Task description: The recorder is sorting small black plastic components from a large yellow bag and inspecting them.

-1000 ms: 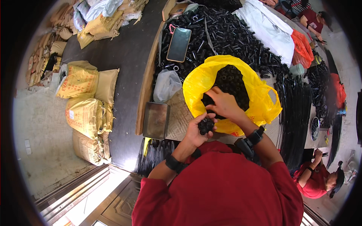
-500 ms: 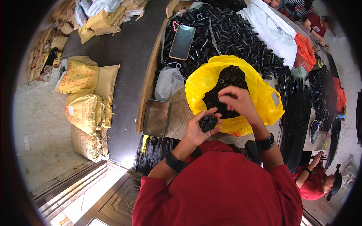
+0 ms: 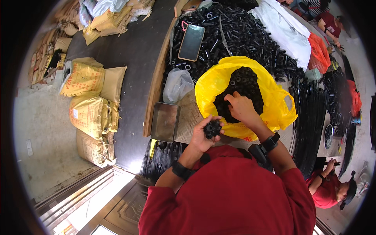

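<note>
Small black parts, too tightly bunched to count, sat cupped in the left hand, its fingers curled round them, just beside one yellow bag. More, also uncountable, lay inside that bag, where the right hand was at the opening, fingers bent; whether it grasped any, I could not tell. Nearby were one tray, one translucent bag and one phone

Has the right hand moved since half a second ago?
Yes: the right hand has shifted slightly left, judged against the rectangular tray.
</note>
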{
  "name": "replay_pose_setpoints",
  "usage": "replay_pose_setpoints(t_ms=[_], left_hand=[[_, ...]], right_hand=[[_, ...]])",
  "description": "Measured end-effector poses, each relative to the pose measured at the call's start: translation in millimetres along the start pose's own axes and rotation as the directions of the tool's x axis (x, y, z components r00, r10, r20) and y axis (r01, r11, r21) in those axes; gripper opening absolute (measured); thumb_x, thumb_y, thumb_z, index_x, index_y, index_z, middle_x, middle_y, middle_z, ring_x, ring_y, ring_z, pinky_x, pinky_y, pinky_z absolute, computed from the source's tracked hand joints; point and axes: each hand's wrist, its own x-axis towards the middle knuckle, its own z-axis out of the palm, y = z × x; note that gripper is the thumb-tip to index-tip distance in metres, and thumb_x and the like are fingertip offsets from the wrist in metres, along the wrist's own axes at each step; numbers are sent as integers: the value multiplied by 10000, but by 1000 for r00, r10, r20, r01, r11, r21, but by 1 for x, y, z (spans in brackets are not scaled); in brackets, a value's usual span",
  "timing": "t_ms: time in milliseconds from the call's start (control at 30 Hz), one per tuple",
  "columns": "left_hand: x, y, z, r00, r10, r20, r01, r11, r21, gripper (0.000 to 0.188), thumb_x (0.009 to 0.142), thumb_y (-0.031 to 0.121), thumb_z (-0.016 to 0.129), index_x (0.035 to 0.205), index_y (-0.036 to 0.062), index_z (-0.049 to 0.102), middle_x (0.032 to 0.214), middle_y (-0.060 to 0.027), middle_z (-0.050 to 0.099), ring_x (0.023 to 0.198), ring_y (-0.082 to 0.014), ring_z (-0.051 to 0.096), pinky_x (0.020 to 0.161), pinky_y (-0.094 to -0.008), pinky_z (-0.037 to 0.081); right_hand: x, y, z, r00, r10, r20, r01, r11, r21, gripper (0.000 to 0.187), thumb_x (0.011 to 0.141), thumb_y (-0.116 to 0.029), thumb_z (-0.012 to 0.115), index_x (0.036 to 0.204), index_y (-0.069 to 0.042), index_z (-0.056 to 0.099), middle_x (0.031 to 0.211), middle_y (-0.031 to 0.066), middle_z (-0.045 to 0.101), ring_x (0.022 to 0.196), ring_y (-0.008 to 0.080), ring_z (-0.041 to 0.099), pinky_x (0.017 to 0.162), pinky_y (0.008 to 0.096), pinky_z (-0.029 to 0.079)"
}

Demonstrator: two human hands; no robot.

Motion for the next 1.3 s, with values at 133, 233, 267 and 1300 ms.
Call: replay_pose_setpoints(t_ms=[133, 233, 267, 1300], left_hand=[[1, -4, 12, 996, 56, -67, -49, 993, 108, 361, 880, 326, 484, 1136, 74, 526, 1021, -105, 581, 879, -246, 582, 646, -344, 510], [3, -6, 18, 994, 40, -97, -24, 987, 160, 375, 886, 335, 465, 1157, 82, 519, 1054, -106, 587, 923, -264, 586, 708, -397, 514], [3, -6, 19, 994, 46, -101, -30, 987, 155, 375, 886, 335, 465, 1157, 82, 519, 1054, -106, 587, 923, -264, 586, 708, -397, 514], [15, 0, 13, 985, -59, -160, 73, 994, 79, 406, 882, 409, 400, 1090, 102, 566, 1021, -88, 601, 867, -253, 599, 652, -381, 486]], right_hand=[[3, -3, 2, 998, 19, -60, -23, 997, -69, 217, 702, -67, 611, 911, -110, 569, 826, 142, 540, 648, 353, 578, 555, 425, 472], [0, 9, -11, 973, -11, -229, 46, 988, 149, 169, 718, -64, 619, 887, -62, 603, 801, 118, 551, 647, 260, 609, 557, 348, 489], [0, 4, -18, 975, -16, -223, 51, 987, 152, 169, 718, -64, 619, 887, -62, 603, 801, 118, 551, 647, 260, 609, 557, 348, 489], [-9, -40, -70, 990, -125, 60, 86, 892, 444, 243, 741, -319, 645, 882, -125, 608, 806, 53, 598, 711, 243, 607, 595, 342, 473]])
